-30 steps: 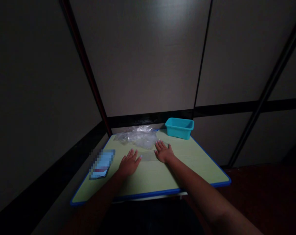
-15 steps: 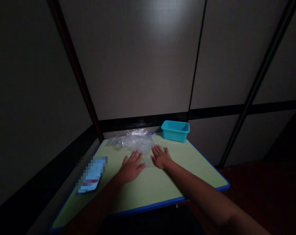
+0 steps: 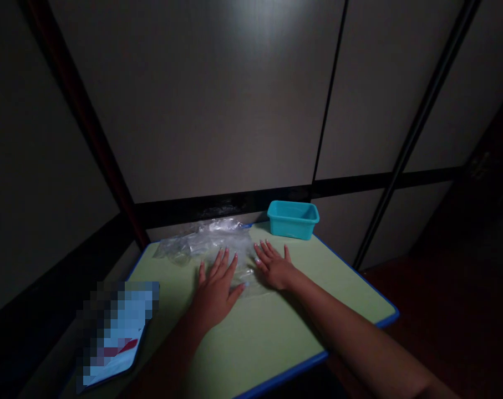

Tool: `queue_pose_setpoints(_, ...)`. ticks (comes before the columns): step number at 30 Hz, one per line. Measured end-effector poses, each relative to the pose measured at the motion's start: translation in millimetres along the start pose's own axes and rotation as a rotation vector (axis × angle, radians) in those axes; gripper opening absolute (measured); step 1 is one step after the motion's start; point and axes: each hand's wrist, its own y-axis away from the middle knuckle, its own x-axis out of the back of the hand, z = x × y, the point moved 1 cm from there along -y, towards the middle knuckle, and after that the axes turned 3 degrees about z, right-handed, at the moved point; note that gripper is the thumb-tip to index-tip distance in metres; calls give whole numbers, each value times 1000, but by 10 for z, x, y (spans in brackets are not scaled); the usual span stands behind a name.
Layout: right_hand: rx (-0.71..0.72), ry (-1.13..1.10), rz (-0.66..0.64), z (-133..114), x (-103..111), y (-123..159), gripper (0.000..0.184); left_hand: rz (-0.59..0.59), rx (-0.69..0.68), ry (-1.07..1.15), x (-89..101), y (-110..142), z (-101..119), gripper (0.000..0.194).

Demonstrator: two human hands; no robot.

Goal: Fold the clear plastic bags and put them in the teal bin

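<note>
My left hand [image 3: 216, 288] lies flat with its fingers spread, over the near part of a clear plastic bag. To its right, my right hand [image 3: 275, 267] is also flat and spread, at the right edge of the same plastic. The crumpled transparent plastic bag [image 3: 205, 238] covers the back left of the table and runs forward as a thin sheet between both hands. Neither hand grasps anything; parts of the sheet are hidden under the palms.
A turquoise plastic basin [image 3: 293, 220] stands at the back right of the green table [image 3: 251, 343] with blue edging. At the left lies a flat device with a lit, blurred screen [image 3: 126, 332]. Dark wall panels [image 3: 234, 111] rise right behind the table.
The view has moved closer and turned slightly. Both hands stay flat on the plastic, and a shiny wrinkle now shows in the sheet between them.
</note>
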Motion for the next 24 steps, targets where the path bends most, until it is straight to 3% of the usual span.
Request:
queue_pose_setpoints(3, -18, -8, 32, 93, 54, 5, 59, -105, 3, 1, -41, 31, 4, 65)
queue_pose_setpoints(6, -94, -38, 198, 164, 101, 8, 58, -195, -116, 77, -54, 50, 30, 65)
queue_pose_setpoints(10, -148, -31, 343, 205, 153, 12, 41, -259, -201, 142, -49, 59, 70, 69)
queue_pose_setpoints(13, -175, 20, 301, 235, 156, 14, 31, -281, -182, 145, -84, 55, 60, 75)
queue_pose_setpoints(16, -163, 64, 208, 260, 134, 20, 36, -298, -149, 146, -138, 51, 28, 75)
queue_pose_setpoints(24, 35, 99, 33, 225, 107, 16, 47, -307, -143, 125, -171, 33, 28, 68)
